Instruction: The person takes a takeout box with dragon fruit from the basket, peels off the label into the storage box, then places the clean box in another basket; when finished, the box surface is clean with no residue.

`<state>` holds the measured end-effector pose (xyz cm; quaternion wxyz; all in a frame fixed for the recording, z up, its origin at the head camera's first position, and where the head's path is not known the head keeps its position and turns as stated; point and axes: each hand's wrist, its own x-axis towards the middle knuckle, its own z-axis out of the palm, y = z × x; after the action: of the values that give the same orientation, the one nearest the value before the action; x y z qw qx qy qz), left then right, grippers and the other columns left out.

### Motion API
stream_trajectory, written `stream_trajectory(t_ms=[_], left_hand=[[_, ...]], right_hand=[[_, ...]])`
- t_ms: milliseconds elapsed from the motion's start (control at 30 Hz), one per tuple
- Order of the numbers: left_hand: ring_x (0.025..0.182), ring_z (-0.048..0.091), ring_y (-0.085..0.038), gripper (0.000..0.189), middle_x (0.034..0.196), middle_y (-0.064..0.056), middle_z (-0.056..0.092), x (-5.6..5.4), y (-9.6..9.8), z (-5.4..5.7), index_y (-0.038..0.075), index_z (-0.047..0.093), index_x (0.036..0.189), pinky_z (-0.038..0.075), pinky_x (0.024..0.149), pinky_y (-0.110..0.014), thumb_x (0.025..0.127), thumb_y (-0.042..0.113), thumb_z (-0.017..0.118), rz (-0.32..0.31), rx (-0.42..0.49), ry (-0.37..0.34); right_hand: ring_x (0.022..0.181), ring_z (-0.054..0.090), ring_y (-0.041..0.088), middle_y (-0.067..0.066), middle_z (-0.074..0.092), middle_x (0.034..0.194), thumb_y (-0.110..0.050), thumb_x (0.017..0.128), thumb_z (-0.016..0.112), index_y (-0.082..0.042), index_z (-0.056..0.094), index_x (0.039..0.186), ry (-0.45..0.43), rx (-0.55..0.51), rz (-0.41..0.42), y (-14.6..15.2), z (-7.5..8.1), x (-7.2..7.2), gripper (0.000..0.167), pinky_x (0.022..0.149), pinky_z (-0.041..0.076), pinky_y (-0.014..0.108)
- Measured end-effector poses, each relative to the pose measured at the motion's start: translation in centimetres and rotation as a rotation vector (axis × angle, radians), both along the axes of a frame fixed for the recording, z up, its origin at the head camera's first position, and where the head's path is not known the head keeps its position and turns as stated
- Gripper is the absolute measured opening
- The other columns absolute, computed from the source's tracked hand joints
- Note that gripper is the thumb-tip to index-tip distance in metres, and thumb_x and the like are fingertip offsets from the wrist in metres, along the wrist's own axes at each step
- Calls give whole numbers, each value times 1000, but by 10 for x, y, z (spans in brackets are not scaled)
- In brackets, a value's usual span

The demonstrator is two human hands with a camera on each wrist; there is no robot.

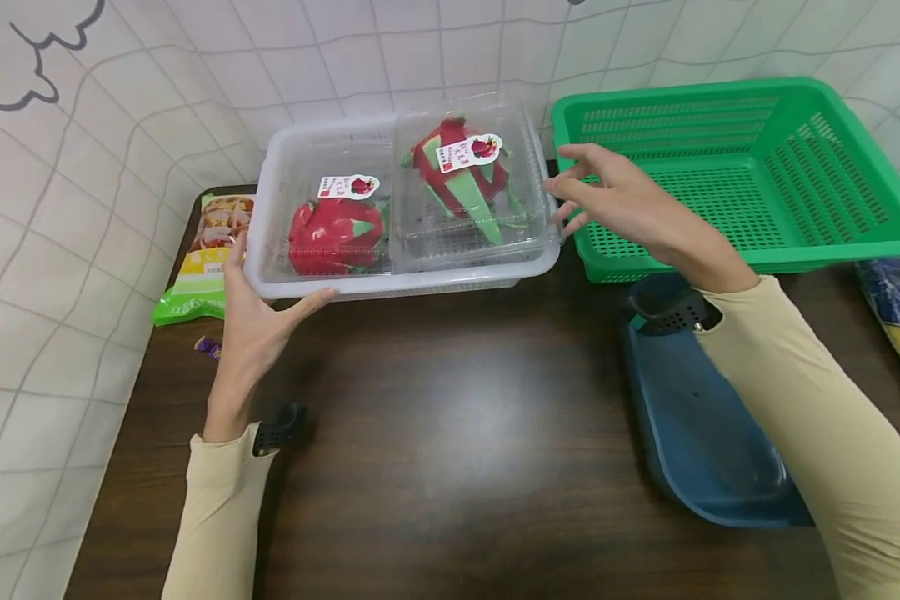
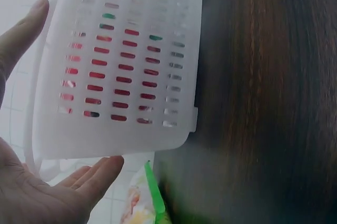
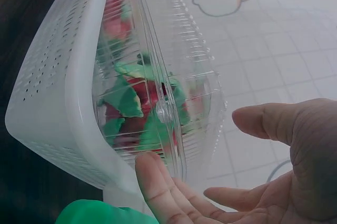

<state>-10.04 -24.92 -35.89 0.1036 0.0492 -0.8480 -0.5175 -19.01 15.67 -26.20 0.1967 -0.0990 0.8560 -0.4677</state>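
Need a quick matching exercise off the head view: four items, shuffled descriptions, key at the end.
Column 1
1. White basket
2. Green basket
3. Blue bin
4. Snack bag

Column 2
A. Partly hidden by the right sleeve
B. Left of the fruit packs, with a bright green end
C. Holds two clear packs, each with a labelled dragon fruit
D. Slatted sides, at the upper right of the view

Pairs: 1-C, 2-D, 3-A, 4-B
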Motion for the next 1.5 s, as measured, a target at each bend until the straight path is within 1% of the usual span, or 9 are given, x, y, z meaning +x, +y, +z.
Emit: stream_trajectory(t_ms=[200,400,500,600,700,933,1300,1433,1500], left_hand=[[141,35,-23,106,159,-6,34,-2,7,-1,18,14,164,33,122,-46,86,25,86,19,39,38],[144,34,-22,105,160,-5,31,0,13,-7,17,11,164,32,124,-43,88,18,84,40,168,76],[146,33,-23,107,161,-5,29,1,15,-10,17,8,165,33,123,-42,88,15,83,48,208,80],[146,33,-22,107,161,-6,29,1,17,-12,16,8,164,32,124,-41,88,15,83,49,222,82],[146,33,-22,108,161,-5,29,0,17,-13,17,7,164,32,124,-42,88,15,83,45,234,75],[145,32,-21,107,160,-4,30,-1,16,-13,21,6,164,32,124,-47,88,15,82,33,238,64],[146,34,-23,106,160,-5,30,-2,18,-13,18,7,163,34,123,-43,88,9,82,20,281,103],[145,35,-23,106,159,-5,31,-1,18,-14,18,8,163,34,123,-43,88,9,82,22,281,105],[145,35,-23,106,159,-5,31,-1,18,-14,18,8,163,34,123,-45,88,10,82,25,279,101]], right_hand=[[90,72,15,21,41,154,-45,107,52,-10,11,169,-33,-20,-2,-2,1,-2,81,114,40,59],[82,72,11,22,36,157,-46,107,52,-9,9,169,-86,-51,-1,-7,-1,-5,84,114,41,53],[82,71,10,23,38,157,-47,107,52,-7,8,168,-117,-69,-3,-9,-3,-7,85,103,52,42],[83,69,10,23,39,160,-46,107,54,-4,9,167,-147,-90,-14,-11,-4,-10,86,85,60,31],[84,67,12,21,36,163,-46,106,56,-2,13,167,-160,-95,-25,-12,-6,-12,86,77,62,30],[84,67,12,19,41,158,-49,104,60,0,21,165,-154,-75,-30,-14,-5,-15,88,85,61,30],[78,60,11,20,40,156,-39,103,64,1,22,164,-212,-171,-27,-14,-11,-21,85,80,62,30],[97,61,18,19,44,153,-37,101,68,1,28,163,-226,-192,-24,-16,-12,-21,82,95,59,40],[112,58,24,18,42,156,-35,100,69,0,25,164,-234,-197,-32,-18,-12,-21,85,104,54,47]])
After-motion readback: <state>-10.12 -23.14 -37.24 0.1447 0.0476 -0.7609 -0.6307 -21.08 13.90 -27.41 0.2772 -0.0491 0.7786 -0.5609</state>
